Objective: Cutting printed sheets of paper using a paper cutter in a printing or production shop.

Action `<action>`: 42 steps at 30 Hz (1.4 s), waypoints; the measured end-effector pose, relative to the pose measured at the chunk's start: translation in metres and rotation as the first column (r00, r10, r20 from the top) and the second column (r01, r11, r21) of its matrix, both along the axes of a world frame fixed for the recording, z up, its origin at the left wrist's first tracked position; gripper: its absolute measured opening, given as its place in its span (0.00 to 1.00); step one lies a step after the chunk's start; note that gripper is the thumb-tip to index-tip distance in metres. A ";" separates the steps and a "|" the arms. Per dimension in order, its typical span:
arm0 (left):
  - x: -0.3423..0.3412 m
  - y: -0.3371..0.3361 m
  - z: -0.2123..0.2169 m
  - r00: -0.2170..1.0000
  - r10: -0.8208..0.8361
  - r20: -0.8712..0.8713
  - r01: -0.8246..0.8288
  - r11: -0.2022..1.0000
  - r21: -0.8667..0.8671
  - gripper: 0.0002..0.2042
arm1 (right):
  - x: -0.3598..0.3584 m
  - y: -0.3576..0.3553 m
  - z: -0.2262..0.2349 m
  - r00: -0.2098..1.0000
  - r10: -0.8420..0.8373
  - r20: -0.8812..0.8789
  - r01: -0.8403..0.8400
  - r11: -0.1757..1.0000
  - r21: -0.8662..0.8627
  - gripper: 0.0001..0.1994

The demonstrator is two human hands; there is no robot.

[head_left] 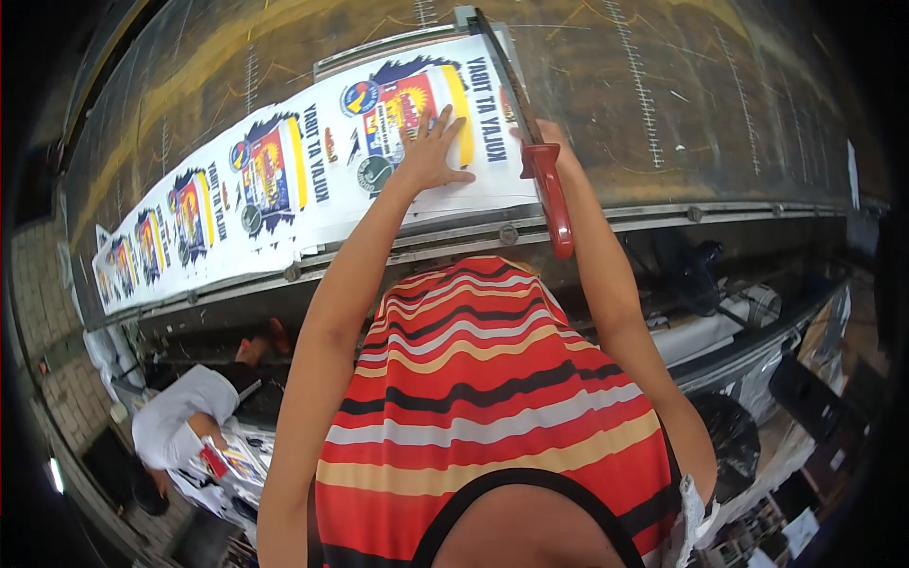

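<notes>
A long white sheet (339,204) with several repeated colour prints runs leftward along the table. My left hand (434,151) lies flat on the print nearest the cutter, fingers spread. At the sheet's right end is a guillotine-type paper cutter, its long blade (500,64) ending in a red handle (553,204) that points toward me. My right hand (561,151) is just right of the blade, by the sheet's right edge. The handle and blade hide most of its fingers, so I cannot tell whether they grip anything.
The brown, worn worktable (682,85) has ruler-like marks and a metal rail (696,214) on its near edge. At the lower left a person in a white shirt (185,417) bends over printed material. Rolls and a black plastic bag (734,440) are at the right.
</notes>
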State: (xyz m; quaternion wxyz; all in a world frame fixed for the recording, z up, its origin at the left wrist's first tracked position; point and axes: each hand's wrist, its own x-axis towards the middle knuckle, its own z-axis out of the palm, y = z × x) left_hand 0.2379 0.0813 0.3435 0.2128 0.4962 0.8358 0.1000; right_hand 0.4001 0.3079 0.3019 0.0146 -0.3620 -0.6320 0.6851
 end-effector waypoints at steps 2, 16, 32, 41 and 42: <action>-0.013 -0.021 0.009 1.000 0.004 -0.018 -0.004 1.000 -0.030 0.60 | 0.004 0.016 0.022 0.998 0.013 0.065 -0.017 0.998 0.067 0.10; -0.049 -0.055 0.074 0.988 0.037 -0.151 -0.059 0.988 -0.140 0.64 | 0.054 -0.055 0.279 0.945 -0.248 -0.214 0.324 0.611 0.722 0.21; -0.058 -0.067 0.069 0.993 0.023 -0.112 -0.037 0.992 -0.121 0.64 | 0.080 -0.280 0.214 0.939 0.114 0.325 -0.305 0.717 0.627 0.32; -0.061 -0.058 0.050 0.998 0.029 -0.052 -0.032 0.997 -0.071 0.64 | 0.086 -0.267 0.117 0.902 0.109 0.417 -0.385 0.638 0.667 0.34; -0.062 -0.056 0.049 0.999 0.029 -0.043 -0.033 0.996 -0.086 0.64 | 0.086 -0.266 0.131 0.910 0.093 0.404 -0.351 0.691 0.631 0.33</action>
